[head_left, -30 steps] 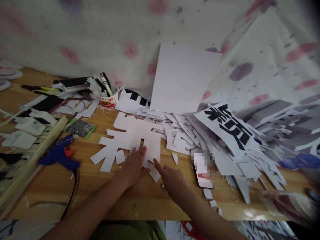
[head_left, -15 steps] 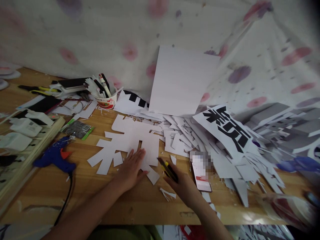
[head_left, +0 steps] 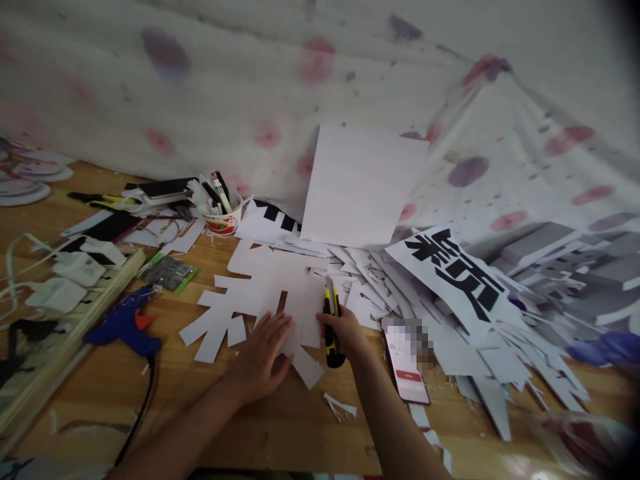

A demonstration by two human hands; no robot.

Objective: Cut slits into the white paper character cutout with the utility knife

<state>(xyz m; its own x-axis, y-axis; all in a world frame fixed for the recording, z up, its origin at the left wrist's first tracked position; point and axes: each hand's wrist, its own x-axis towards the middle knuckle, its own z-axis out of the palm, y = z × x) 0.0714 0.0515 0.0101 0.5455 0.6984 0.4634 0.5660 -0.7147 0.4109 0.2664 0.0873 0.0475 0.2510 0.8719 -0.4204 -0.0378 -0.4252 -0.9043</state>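
A white cut-out character (head_left: pixel 265 283), seemingly of foam board or card, lies flat on the wooden table with a narrow slot in its middle. My left hand (head_left: pixel 263 360) rests on its lower part, fingers stretched out and pressing it down. Held in my right hand (head_left: pixel 350 333) is a yellow and black utility knife (head_left: pixel 332 337), its tip end pointing away from me beside the right edge of the cut-out. Whether the blade touches the board I cannot tell. A thin forked scrap (head_left: pixel 340 405) lies nearer to me.
A phone (head_left: pixel 407 370) lies right of my right hand. Beyond it are piled white offcuts (head_left: pixel 475 353) and a printed sheet (head_left: pixel 450 273). On the left are a blue glue gun (head_left: pixel 125 323), a power strip (head_left: pixel 117 293) and a pen cup (head_left: pixel 223 221). A white board (head_left: pixel 365 187) leans behind.
My right hand has moved forward and turned the knife, which now points away from me alongside the cut-out. My left hand stays on the board. The view has tilted slightly upward.
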